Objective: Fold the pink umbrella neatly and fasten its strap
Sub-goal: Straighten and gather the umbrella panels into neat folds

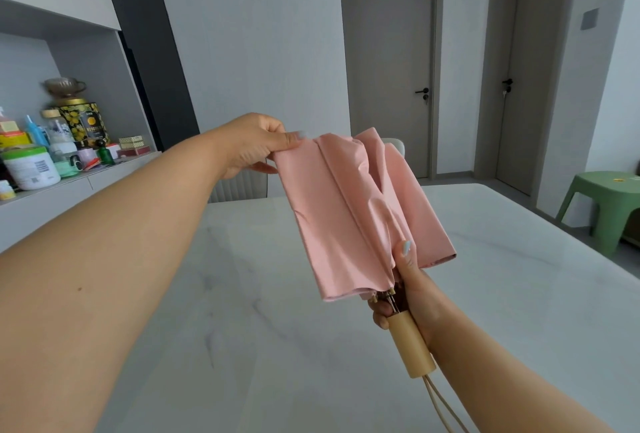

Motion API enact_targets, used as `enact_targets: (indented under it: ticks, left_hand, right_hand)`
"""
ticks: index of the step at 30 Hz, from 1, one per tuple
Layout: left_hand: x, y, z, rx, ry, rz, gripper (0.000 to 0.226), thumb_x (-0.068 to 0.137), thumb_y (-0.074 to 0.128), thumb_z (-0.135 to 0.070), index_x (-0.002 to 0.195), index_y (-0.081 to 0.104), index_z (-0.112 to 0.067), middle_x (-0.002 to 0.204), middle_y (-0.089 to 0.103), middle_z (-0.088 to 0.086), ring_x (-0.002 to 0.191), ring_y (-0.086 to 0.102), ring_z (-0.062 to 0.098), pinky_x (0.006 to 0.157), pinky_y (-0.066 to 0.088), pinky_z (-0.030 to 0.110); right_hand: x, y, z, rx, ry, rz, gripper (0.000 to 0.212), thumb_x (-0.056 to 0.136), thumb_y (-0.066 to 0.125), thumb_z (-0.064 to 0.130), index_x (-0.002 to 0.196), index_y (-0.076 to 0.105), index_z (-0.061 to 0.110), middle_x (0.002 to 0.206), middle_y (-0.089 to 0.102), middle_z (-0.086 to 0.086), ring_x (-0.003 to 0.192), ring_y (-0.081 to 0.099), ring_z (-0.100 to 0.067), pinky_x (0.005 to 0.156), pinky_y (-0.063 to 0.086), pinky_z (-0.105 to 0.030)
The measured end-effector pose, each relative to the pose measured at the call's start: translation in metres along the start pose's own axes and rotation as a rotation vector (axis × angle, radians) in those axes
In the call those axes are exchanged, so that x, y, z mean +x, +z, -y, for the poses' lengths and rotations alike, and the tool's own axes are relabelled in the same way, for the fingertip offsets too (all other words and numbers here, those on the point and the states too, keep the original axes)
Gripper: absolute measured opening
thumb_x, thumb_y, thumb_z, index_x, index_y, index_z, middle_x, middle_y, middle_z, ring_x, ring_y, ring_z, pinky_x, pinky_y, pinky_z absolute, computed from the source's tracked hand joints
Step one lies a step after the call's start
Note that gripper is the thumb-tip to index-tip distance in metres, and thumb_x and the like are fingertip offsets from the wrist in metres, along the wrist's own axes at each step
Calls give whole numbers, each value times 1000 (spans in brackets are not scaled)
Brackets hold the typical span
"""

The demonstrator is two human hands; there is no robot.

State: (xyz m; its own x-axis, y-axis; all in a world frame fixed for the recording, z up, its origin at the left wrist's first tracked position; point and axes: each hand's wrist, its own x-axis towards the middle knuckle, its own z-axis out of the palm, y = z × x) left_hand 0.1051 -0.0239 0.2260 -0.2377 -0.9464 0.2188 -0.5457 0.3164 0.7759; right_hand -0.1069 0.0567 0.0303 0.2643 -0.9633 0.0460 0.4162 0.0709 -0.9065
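Observation:
The pink umbrella point(349, 210) is collapsed and held in the air over the table, canopy panels hanging loose in flat folds. My left hand point(256, 145) pinches the far top corner of one pink panel and pulls it out flat to the left. My right hand point(407, 290) grips the umbrella near the rib tips, just above the pale wooden handle point(410, 346), thumb pressed on the fabric. A beige wrist cord point(443, 405) trails from the handle's end. I do not see the fastening strap.
A white marble table point(242, 328) spreads below my hands. A shelf at the left holds several jars, bottles and tins point(52, 152). A green plastic stool point(602, 204) stands at the right. A chair back point(239, 186) and two grey doors lie beyond the table.

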Motion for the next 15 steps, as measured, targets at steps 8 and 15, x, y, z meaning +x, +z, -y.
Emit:
enact_targets:
  ticks: [8, 15]
  left_hand:
    - [-4, 66, 18, -155, -287, -469, 50, 90, 48, -46, 116, 58, -5, 109, 66, 12, 94, 65, 32, 85, 56, 43]
    - [-32, 89, 26, -96, -162, -381, 33, 85, 64, -35, 84, 66, -2, 86, 72, 16, 77, 71, 33, 74, 60, 46]
  right_hand:
    - [-4, 7, 0, -138, -51, -158, 69, 57, 63, 69, 80, 57, 4, 63, 61, -14, 43, 45, -16, 46, 46, -29]
    - [-3, 6, 4, -78, -80, -232, 68, 58, 62, 69, 81, 58, 5, 64, 62, -13, 44, 44, -16, 44, 44, -28]
